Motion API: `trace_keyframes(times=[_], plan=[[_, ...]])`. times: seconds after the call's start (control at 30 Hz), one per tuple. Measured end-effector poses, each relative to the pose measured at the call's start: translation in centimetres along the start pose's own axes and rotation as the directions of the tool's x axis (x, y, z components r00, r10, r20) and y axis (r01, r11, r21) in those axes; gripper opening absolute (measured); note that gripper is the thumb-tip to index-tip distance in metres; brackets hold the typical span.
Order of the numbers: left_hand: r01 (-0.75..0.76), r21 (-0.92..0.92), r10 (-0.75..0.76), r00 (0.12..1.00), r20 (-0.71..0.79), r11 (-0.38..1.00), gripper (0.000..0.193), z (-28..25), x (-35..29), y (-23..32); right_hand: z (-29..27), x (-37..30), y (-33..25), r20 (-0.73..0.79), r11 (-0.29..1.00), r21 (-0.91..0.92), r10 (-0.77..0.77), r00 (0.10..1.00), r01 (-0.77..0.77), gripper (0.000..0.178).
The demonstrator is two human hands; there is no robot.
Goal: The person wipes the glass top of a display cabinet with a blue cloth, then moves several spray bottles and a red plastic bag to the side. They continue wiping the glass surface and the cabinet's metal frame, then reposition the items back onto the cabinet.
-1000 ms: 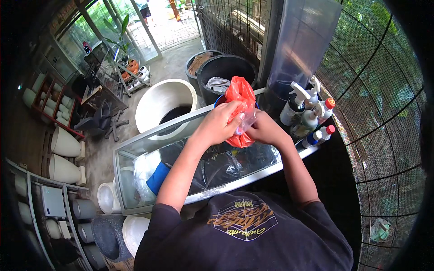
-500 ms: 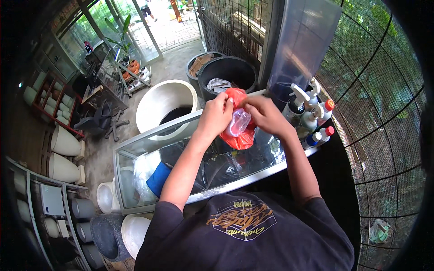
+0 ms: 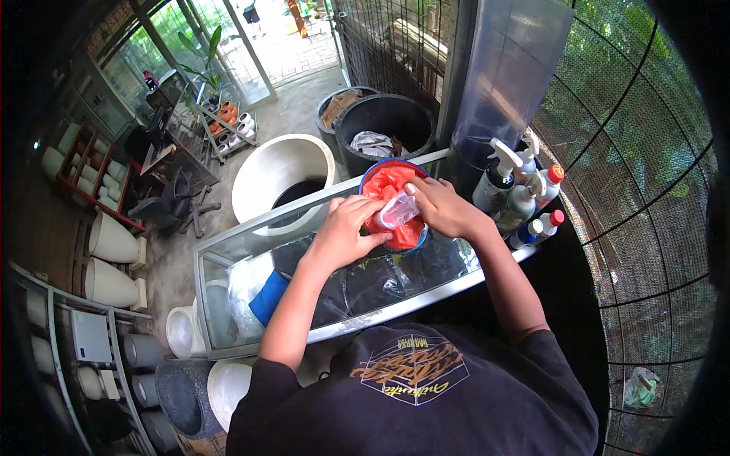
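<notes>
A red plastic bag (image 3: 386, 181) lies crumpled inside a round, blue-rimmed container (image 3: 396, 161) on the glass-topped case in front of me. Over the bag, a crinkled, cup-like piece of clear plastic (image 3: 398, 212) is held between both hands; its exact kind is hard to make out. My left hand (image 3: 346, 229) reaches in from the left, with fingers and thumb closed about the near left end of that plastic. From the right, my right hand (image 3: 445, 207) pinches its upper right end between thumb and fingers. The hands partly hide the container's sides.
Spray bottles (image 3: 508, 178) and capped bottles (image 3: 546, 226) crowd the right end of the glass case (image 3: 342, 323). Beyond it stand a large cream pot (image 3: 251, 178) and black bins (image 3: 430, 125). Wire mesh (image 3: 646, 228) runs along the right side.
The red bag now sits spread within the blue-rimmed container, which was hidden before. My left hand has moved down and now lies lower beside the clear plastic; my right hand has shifted slightly.
</notes>
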State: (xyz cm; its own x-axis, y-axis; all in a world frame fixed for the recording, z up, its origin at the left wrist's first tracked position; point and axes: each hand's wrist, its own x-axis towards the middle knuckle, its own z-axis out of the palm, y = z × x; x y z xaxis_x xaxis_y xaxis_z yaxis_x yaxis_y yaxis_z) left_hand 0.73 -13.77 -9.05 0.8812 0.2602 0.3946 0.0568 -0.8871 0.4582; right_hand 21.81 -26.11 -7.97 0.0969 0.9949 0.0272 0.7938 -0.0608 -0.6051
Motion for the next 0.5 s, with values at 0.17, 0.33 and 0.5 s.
trace_keyframes(times=[0.17, 0.33, 0.5], plan=[[0.050, -0.011, -0.047, 0.988, 0.147, 0.999, 0.035, -0.6, 1.4, -0.2, 2.9, -3.6, 1.1, -0.431, 0.927, 0.138, -0.260, 0.864, 0.347, 0.108], [-0.009, -0.070, 0.024, 0.975, 0.220, 0.998, 0.022, -0.5, 2.1, -2.2, 5.9, -4.5, 2.2, -0.568, 0.969, -0.114, -0.246, 0.785, 0.221, 0.084], [0.231, -0.170, -0.193, 0.958, 0.214, 0.958, 0.028, -0.5, 3.9, -1.5, 3.7, -3.4, 1.4, -0.503, 0.989, 0.038, -0.105, 0.858, 0.143, 0.059]])
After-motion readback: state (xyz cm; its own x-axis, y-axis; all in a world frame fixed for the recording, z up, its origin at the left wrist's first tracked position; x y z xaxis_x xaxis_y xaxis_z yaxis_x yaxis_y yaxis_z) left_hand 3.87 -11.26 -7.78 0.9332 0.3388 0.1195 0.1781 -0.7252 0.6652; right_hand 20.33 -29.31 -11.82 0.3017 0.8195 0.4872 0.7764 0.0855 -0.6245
